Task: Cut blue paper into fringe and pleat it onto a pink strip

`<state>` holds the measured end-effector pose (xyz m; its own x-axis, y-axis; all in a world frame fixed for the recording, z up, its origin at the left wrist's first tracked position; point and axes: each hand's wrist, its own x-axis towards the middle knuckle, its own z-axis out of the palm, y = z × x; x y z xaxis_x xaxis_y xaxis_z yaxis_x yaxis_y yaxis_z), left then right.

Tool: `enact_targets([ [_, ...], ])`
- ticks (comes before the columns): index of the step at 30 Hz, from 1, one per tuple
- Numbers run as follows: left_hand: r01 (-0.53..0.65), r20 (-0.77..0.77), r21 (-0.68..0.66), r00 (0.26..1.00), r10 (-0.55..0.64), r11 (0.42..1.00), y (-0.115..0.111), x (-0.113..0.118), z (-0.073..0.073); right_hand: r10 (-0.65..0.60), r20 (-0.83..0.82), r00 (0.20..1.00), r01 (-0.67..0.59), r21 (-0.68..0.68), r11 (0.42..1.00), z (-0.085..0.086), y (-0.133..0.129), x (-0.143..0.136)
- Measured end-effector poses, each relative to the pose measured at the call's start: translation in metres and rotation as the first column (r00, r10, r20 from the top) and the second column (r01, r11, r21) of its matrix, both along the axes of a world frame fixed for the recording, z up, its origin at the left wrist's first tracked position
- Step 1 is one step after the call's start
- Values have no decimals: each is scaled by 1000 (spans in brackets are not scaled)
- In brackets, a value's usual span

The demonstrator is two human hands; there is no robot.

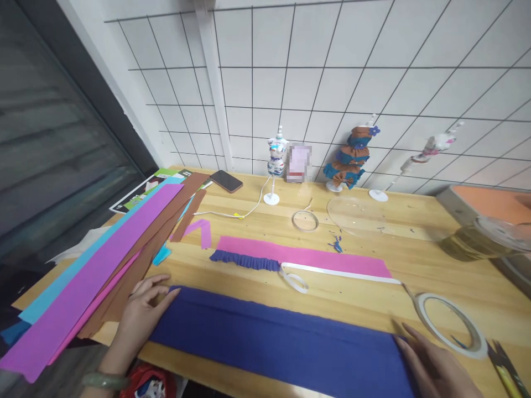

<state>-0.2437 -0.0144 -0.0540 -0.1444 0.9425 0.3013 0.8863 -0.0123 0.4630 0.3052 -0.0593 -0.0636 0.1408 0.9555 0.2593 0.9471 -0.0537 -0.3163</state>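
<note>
A wide dark blue crepe paper strip (274,337) lies lengthwise along the front of the wooden table. At its left end my left hand (145,304) holds the far corner, thumb on the paper and fingers curled beside it. My right hand (431,359) grips the right end, its thumb along the edge; part of that hand is out of view. Beyond the strip lies a pink crepe paper strip (307,254) with white double-sided tape (340,272) along its near edge. A gathered dark blue ruffle (244,261) covers the left part of that edge.
The tape roll (452,326) lies near my right hand, beside yellow-and-black scissors (508,367). Crepe strips (103,265) are stacked at left. A phone (226,181), a small mannequin (276,157), a ruffled paper dress (348,160) and a container (481,237) stand or lie farther back.
</note>
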Motion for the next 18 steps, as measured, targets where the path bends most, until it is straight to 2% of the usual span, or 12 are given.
enact_targets([
  [12, -8, 21, -8, 1000, 8, 1000, 0, -1, -3, -24, -22, 999, 23, -39, 999, 1, -2, -2],
  [18, -27, 1, 5, 1000, 27, 1000, -1, 3, 2, -49, -44, 998, 46, -56, 997, 5, -2, -4],
])
